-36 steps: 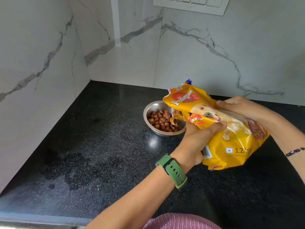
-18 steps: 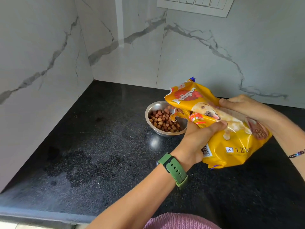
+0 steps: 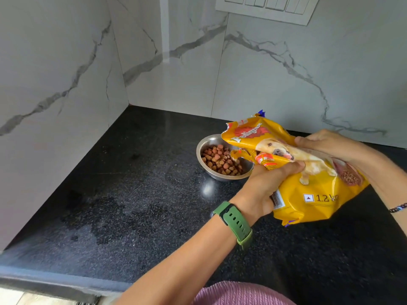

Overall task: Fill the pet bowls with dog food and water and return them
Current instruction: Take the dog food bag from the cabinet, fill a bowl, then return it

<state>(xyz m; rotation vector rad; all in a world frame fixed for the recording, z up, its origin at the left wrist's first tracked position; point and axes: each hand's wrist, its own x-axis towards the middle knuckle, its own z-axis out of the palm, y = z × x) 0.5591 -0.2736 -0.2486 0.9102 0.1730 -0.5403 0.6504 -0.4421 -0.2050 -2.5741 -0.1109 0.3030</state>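
Gripping the dog food bag (image 3: 308, 194), both hands tilt it over the bowl (image 3: 203, 148).

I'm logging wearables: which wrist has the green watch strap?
The left hand's wrist has the green watch strap; the right hand's wrist shows only a thin dark beaded bracelet.

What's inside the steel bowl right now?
The steel bowl holds brown and reddish kibble, no water visible. Its right side is covered by the yellow dog food bag, so the contents there are hidden.
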